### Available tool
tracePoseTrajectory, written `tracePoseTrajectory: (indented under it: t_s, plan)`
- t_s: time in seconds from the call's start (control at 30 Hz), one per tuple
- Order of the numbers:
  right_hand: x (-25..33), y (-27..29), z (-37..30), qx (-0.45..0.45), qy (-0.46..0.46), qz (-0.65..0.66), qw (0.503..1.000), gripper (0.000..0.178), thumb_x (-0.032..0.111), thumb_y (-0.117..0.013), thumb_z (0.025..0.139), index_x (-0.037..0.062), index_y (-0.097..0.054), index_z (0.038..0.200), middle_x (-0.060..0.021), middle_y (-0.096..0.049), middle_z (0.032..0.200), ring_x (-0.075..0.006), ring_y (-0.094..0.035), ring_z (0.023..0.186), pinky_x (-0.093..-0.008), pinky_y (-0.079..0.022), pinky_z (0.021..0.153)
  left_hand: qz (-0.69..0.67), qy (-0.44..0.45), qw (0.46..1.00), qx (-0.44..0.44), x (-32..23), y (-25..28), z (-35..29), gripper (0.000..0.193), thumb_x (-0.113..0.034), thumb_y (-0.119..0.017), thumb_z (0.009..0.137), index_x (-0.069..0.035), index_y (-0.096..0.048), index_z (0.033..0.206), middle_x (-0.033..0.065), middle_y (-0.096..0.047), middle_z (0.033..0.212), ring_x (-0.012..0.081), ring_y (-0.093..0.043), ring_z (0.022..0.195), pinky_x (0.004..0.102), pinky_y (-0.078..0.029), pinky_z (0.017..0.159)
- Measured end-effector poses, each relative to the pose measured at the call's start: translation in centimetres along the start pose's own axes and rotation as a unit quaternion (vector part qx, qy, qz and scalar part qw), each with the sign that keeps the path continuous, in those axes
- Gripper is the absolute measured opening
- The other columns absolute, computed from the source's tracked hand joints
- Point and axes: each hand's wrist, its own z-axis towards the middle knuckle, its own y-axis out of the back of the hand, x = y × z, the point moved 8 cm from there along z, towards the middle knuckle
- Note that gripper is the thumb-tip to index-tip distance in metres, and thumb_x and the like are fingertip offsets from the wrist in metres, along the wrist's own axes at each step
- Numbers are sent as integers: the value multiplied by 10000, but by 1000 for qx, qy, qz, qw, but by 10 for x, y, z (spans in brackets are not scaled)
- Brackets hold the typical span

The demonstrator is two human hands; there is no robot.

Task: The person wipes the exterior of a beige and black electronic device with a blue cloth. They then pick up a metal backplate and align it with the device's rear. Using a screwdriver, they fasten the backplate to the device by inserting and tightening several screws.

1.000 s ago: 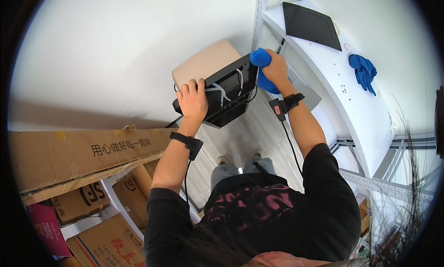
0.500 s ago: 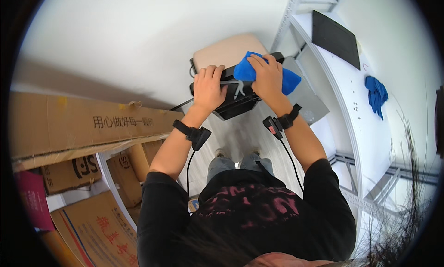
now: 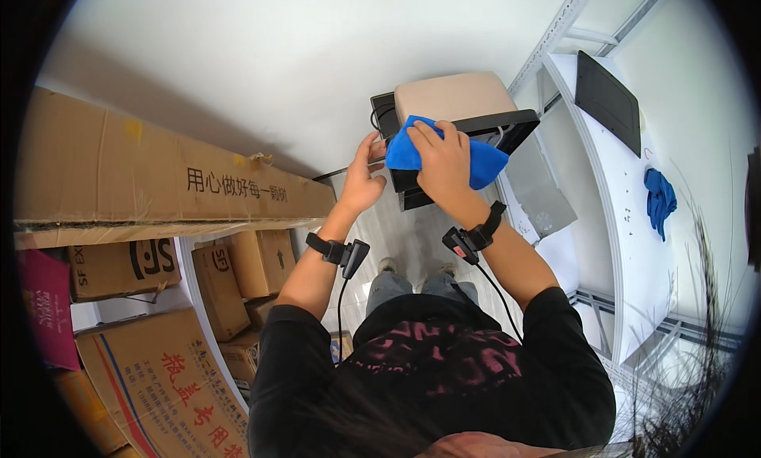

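Observation:
A blue cloth [image 3: 485, 166] lies bunched over the front of a black frame-like object [image 3: 495, 123]. My right hand [image 3: 445, 163] is closed on this cloth and presses it against the black object. My left hand [image 3: 365, 177] is at the object's left end, fingers and thumb apart, with nothing visible in it. Whether its fingertips touch the edge is hard to tell. Directly behind the black frame is a beige, rounded block [image 3: 456, 95], and a dark cable [image 3: 382, 113] loops at its left.
A long cardboard box [image 3: 158, 172] lies along the left, above shelves of cartons [image 3: 162, 379]. On the right, a white shelf [image 3: 614, 180] holds a black flat panel [image 3: 609, 101] and a second blue cloth [image 3: 659, 203]. A grey panel [image 3: 543, 192] leans near that shelf.
My left hand has come off the top of the black object to its left end, its fingers opening. My right hand has moved the blue cloth leftward along the object. The view has shifted.

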Motion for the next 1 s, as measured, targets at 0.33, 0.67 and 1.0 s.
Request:
tracePoseTrajectory:
  t_s: [0.33,0.67,1.0]
  plan:
    - [55,-25,-4,-3,115,-73,991,352,94,-624,761,77,-652,1111,-51,-595,1231,-292,-528,1119,-422,-402,883,-38,26,996,79,5,6,-4,1023,190,-487,588,-120,-238,1531,110,-454,1391,228,-490,1213,296,-428,979]
    - [68,-32,-28,3,193,-93,977,267,137,-606,774,64,-669,1023,-63,-609,1203,-291,-528,1175,-414,-412,933,37,-13,994,98,-20,16,12,770,84,-534,715,-130,-419,1446,111,-500,1397,254,-480,1284,404,-406,1041]
    - [69,-33,-45,15,252,-102,962,248,174,-619,785,76,-679,1004,-55,-650,1100,-270,-516,1204,-434,-368,1021,109,-84,986,96,-53,-3,25,463,62,-470,768,-7,-651,1188,145,-637,1180,251,-608,1097,343,-474,951]
